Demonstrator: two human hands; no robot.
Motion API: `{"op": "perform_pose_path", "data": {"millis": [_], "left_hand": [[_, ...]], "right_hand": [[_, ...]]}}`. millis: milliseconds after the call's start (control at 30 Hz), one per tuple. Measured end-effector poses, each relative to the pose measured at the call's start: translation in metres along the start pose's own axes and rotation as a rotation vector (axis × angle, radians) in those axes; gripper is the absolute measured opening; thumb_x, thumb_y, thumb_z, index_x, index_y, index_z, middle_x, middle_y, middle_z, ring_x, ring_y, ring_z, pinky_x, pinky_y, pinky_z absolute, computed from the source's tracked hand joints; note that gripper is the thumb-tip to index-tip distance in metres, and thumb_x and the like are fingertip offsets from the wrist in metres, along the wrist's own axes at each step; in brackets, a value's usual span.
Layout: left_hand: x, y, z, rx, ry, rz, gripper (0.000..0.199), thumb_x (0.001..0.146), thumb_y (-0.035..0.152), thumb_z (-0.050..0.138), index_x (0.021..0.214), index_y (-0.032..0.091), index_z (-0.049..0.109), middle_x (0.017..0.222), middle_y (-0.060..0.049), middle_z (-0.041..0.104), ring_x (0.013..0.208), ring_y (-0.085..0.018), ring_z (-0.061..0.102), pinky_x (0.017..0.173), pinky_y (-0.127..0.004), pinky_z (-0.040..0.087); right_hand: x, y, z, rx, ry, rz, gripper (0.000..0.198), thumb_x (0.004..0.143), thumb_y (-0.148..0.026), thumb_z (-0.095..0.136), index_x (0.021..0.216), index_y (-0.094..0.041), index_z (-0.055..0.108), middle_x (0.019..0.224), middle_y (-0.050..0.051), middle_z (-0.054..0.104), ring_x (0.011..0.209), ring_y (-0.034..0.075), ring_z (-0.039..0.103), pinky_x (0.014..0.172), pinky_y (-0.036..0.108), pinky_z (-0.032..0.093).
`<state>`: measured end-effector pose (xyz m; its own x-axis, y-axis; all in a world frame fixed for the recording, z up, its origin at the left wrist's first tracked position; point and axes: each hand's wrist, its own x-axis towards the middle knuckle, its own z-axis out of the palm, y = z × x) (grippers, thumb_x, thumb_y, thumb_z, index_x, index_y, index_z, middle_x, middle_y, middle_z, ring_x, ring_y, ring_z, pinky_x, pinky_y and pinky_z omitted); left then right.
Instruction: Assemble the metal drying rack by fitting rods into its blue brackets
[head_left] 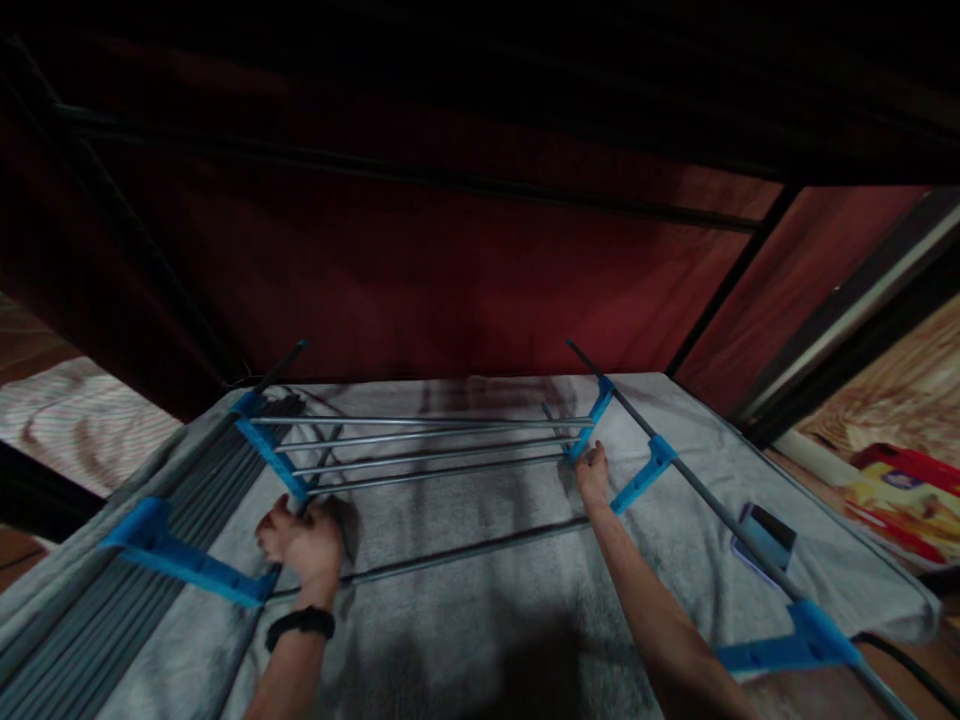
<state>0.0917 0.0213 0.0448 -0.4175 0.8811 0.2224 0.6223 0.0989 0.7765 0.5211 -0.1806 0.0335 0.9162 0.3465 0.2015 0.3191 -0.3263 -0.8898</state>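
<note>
A partly assembled rack of grey rods and blue plastic brackets lies on a pale cloth. My left hand (307, 540), with a black wristband, is curled round a grey pole (238, 640) just below the far left bracket (268, 448). Across the frame, my right hand (594, 480) has its fingers closed at the lower end of the far right bracket (598, 412). Several thin rods (420, 463) span these two brackets. Nearer me, a single cross rod (480, 549) runs from the near left bracket (187, 562) to the middle right bracket (643, 474).
Loose grey rods (112, 620) lie bundled at left on the cloth (465, 640). A phone (772, 535) lies by the long right pole (720, 508), below which sits another blue bracket (795, 640). Red fabric (450, 270) with a dark frame rises behind. A red-yellow packet (904, 500) is at far right.
</note>
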Motion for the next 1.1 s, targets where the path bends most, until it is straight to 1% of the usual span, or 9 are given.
{"op": "perform_pose_path", "data": {"millis": [67,167,267,367,467,567,733,900,1100], "left_hand": [[-0.035,0.019,-0.008,-0.095,-0.038,0.403,0.040,0.095,0.027,0.050,0.134,0.019,0.058,0.127,-0.017,0.064,0.133,-0.037,0.056,0.116,-0.058,0.044],[-0.084,0.078,-0.020,-0.148,-0.160,0.883,0.034,0.102,0.023,0.046,0.130,0.024,0.064,0.128,-0.014,0.067,0.124,-0.031,0.062,0.111,-0.050,0.049],[-0.110,0.157,-0.023,-0.057,-0.291,1.219,0.045,0.101,0.014,0.045,0.141,0.026,0.063,0.137,-0.013,0.067,0.132,-0.030,0.060,0.116,-0.050,0.046],[-0.113,0.220,-0.013,0.111,-0.435,1.444,0.055,0.098,0.006,0.046,0.148,0.024,0.060,0.145,-0.014,0.065,0.138,-0.031,0.056,0.121,-0.051,0.042],[-0.108,0.251,0.004,0.291,-0.594,1.496,0.054,0.094,0.000,0.046,0.137,0.022,0.069,0.133,-0.013,0.072,0.128,-0.030,0.064,0.118,-0.050,0.045],[-0.102,0.260,0.017,0.336,-0.701,1.434,0.047,0.092,-0.002,0.046,0.121,0.020,0.076,0.122,-0.014,0.075,0.120,-0.029,0.068,0.110,-0.045,0.051],[-0.102,0.258,0.029,0.306,-0.798,1.413,0.049,0.096,0.002,0.047,0.132,0.024,0.072,0.127,-0.014,0.073,0.116,-0.025,0.072,0.103,-0.037,0.055],[-0.097,0.257,0.042,0.257,-0.755,1.442,0.062,0.093,-0.004,0.046,0.145,0.024,0.066,0.139,-0.013,0.072,0.128,-0.026,0.069,0.111,-0.039,0.054],[-0.086,0.268,0.049,0.201,-0.697,1.424,0.060,0.095,0.000,0.049,0.147,0.024,0.066,0.144,-0.011,0.070,0.131,-0.024,0.067,0.115,-0.038,0.053]], "right_hand": [[0.007,-0.008,-0.002,0.041,0.057,0.006,0.082,0.080,-0.042,0.052,0.157,-0.014,0.041,0.146,0.020,0.057,0.138,0.032,0.056,0.118,0.048,0.044],[0.021,-0.022,-0.004,0.115,0.082,-0.061,0.085,0.081,-0.041,0.052,0.160,-0.013,0.037,0.160,0.021,0.046,0.149,0.030,0.047,0.123,0.044,0.038],[0.032,-0.035,-0.003,0.178,0.083,-0.118,0.085,0.082,-0.040,0.052,0.161,-0.012,0.034,0.162,0.020,0.045,0.152,0.027,0.043,0.126,0.041,0.034],[0.035,-0.043,0.001,0.226,0.074,-0.143,0.082,0.082,-0.036,0.053,0.160,-0.014,0.036,0.159,0.018,0.052,0.148,0.025,0.047,0.126,0.043,0.035],[0.035,-0.047,0.003,0.262,0.063,-0.155,0.077,0.081,-0.032,0.056,0.156,-0.018,0.044,0.151,0.014,0.061,0.143,0.026,0.052,0.124,0.045,0.039],[0.034,-0.050,0.003,0.289,0.069,-0.157,0.072,0.081,-0.031,0.058,0.151,-0.020,0.050,0.144,0.011,0.066,0.140,0.027,0.055,0.123,0.046,0.041],[0.032,-0.052,0.001,0.319,0.076,-0.164,0.064,0.081,-0.031,0.059,0.144,-0.022,0.058,0.137,0.008,0.071,0.135,0.028,0.058,0.121,0.048,0.043],[0.032,-0.057,0.001,0.353,0.092,-0.183,0.059,0.084,-0.034,0.057,0.141,-0.020,0.061,0.141,0.010,0.069,0.141,0.027,0.055,0.125,0.048,0.038],[0.040,-0.075,-0.002,0.387,0.122,-0.208,0.054,0.086,-0.036,0.054,0.137,-0.018,0.064,0.139,0.012,0.070,0.141,0.027,0.056,0.126,0.046,0.037]]}}
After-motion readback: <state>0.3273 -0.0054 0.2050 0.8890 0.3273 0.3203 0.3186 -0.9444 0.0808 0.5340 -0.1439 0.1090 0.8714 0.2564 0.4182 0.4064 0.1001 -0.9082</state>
